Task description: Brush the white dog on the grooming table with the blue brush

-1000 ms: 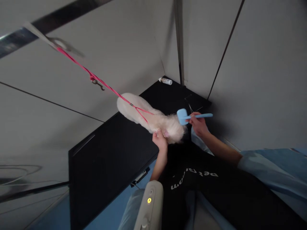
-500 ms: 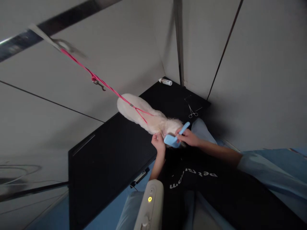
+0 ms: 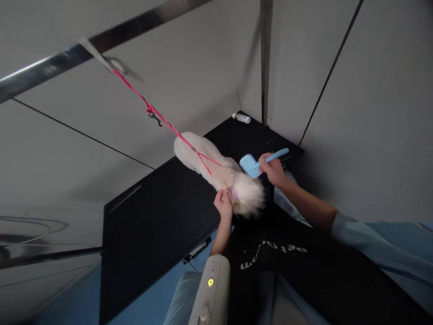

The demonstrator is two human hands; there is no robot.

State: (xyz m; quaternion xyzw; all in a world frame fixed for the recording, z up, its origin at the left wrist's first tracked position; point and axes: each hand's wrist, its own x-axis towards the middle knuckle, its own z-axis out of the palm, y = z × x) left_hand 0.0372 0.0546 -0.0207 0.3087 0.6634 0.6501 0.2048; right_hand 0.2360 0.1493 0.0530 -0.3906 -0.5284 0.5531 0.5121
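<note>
A white fluffy dog (image 3: 199, 149) is on the black table, a pink loop around its neck area. My left hand (image 3: 223, 203) is closed in a pinch on fur at the side of the dog's head (image 3: 250, 194), beside a pinkish patch. Whether an ear is in that pinch is hidden. In my right hand (image 3: 273, 170) is a light blue slicker brush (image 3: 250, 166), gripped around its handle. Its head is raised over the fluffy top of the dog's head, apparently clear of the fur.
The pink grooming leash (image 3: 162, 118) runs up to a metal bar (image 3: 135, 31). On the black table (image 3: 152, 234) lie a white bottle (image 3: 241, 118) at the far corner and scissor-like metal tools (image 3: 283, 165), partly hidden by my right hand. Grey walls stand behind.
My right hand has lifted the brush up and to the right, off the dog's head, uncovering its fluffy fur. My left hand keeps its pinch. The view has shifted slightly.
</note>
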